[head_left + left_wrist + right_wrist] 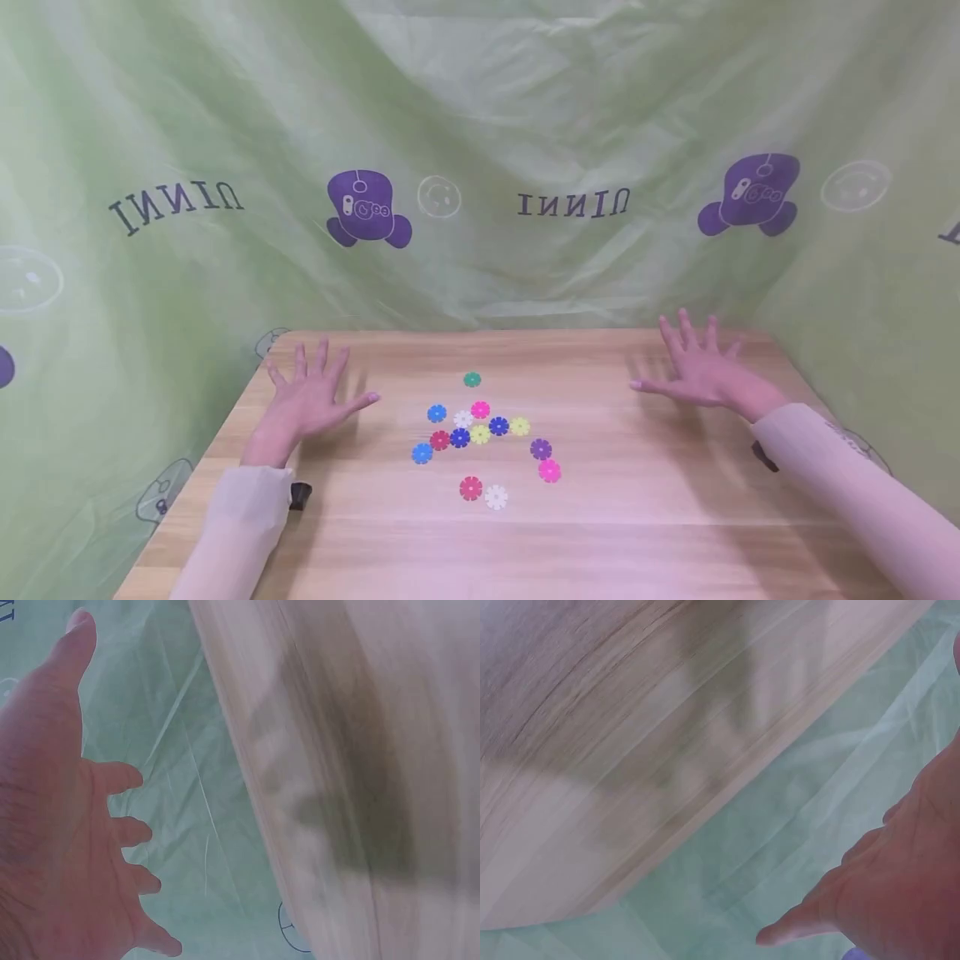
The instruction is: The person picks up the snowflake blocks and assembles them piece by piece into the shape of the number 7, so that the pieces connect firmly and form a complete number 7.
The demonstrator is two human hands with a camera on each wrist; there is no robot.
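Note:
Both hands are held above the table with fingers spread and nothing in them. The left hand is left of a loose group of flat, notched plastic discs, its thumb pointing toward them. On the right side, the right hand is raised over the far part of the table. Between the hands lie the discs: a green disc farthest back, blue, yellow, red and white ones bunched in the middle, a purple disc and a pink disc to the right, and a red disc beside a white disc nearest the front.
The wooden table has rounded far corners. A green curtain with purple printed figures hangs behind and along both sides. Shadows of the hands fall on the wood in both wrist views. A black strap piece shows at the left cuff.

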